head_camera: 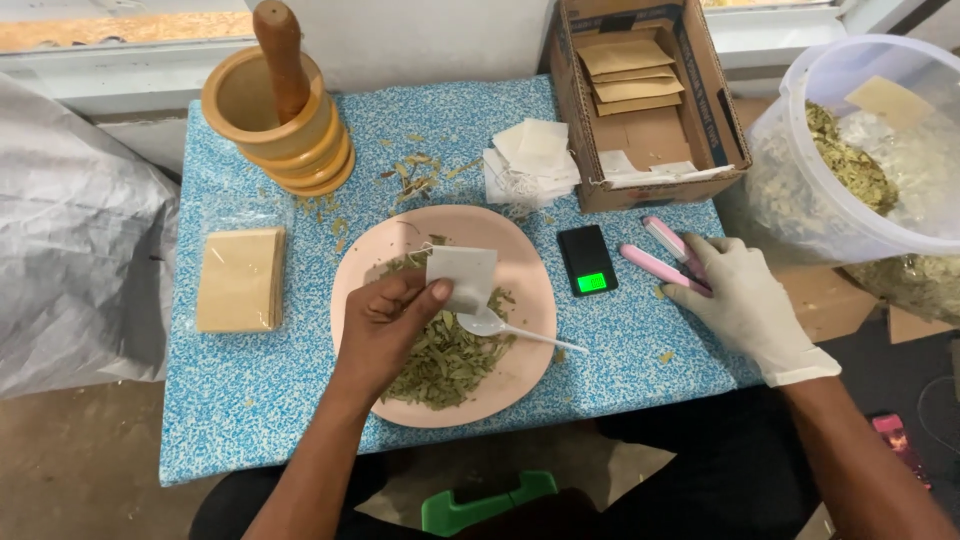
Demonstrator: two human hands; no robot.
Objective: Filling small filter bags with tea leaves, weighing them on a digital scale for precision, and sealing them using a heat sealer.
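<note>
My bare left hand pinches a small white paper sachet over a pink plate heaped with dried green leaves. A white plastic spoon lies on the plate just right of that hand. My right hand, in a white glove, rests on a pink clamp-like handheld tool lying on the blue speckled table. A small black digital scale with a lit green display sits between the plate and the tool.
A wooden mortar with pestle stands at the back left. Brown packets in clear wrap lie at left. Loose white sachets sit beside a cardboard box of brown envelopes. A clear tub of dried leaves is at right.
</note>
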